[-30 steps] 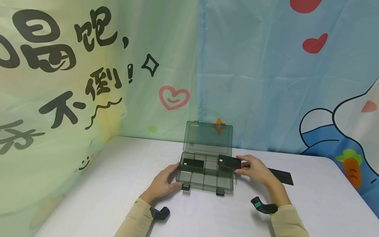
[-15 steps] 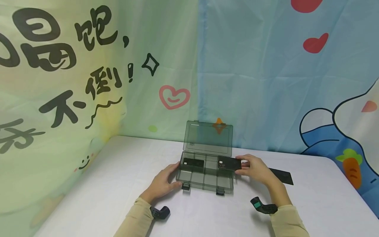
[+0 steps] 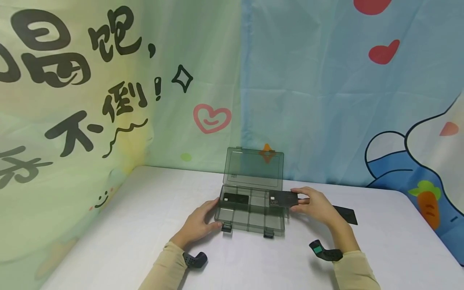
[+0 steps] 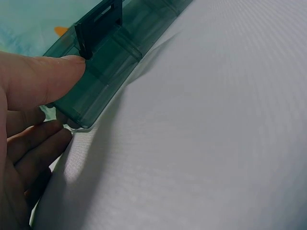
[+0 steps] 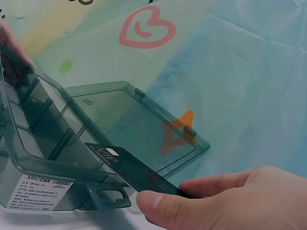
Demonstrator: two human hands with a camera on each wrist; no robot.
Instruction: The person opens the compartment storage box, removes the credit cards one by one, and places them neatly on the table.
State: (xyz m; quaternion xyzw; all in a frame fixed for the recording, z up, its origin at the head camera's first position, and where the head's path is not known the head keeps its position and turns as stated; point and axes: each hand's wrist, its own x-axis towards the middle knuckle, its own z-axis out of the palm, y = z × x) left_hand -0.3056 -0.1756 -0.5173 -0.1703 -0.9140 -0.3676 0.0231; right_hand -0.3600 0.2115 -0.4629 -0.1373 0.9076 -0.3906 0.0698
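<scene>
A clear grey-green compartment box (image 3: 256,219) stands on the table with its lid (image 3: 253,167) raised at the back. My left hand (image 3: 197,223) holds its left end. In the left wrist view, the thumb (image 4: 45,79) presses by a dark latch (image 4: 100,28), with the other fingers around the corner. My right hand (image 3: 317,207) pinches a black VIP card (image 3: 284,199) by its right end, over the back right compartment. In the right wrist view the card (image 5: 136,167) slants across the box's rim. Another black card (image 3: 235,198) lies in the back left compartments.
A further black card (image 3: 346,215) lies on the white table (image 3: 246,262) to the right, partly behind my right wrist. A printed curtain (image 3: 308,100) hangs close behind the box. A white label (image 5: 41,191) is stuck to the box's side.
The VIP card tipped more level over the right compartment, then shifted slightly right with my right hand. My left hand has stayed on the box.
</scene>
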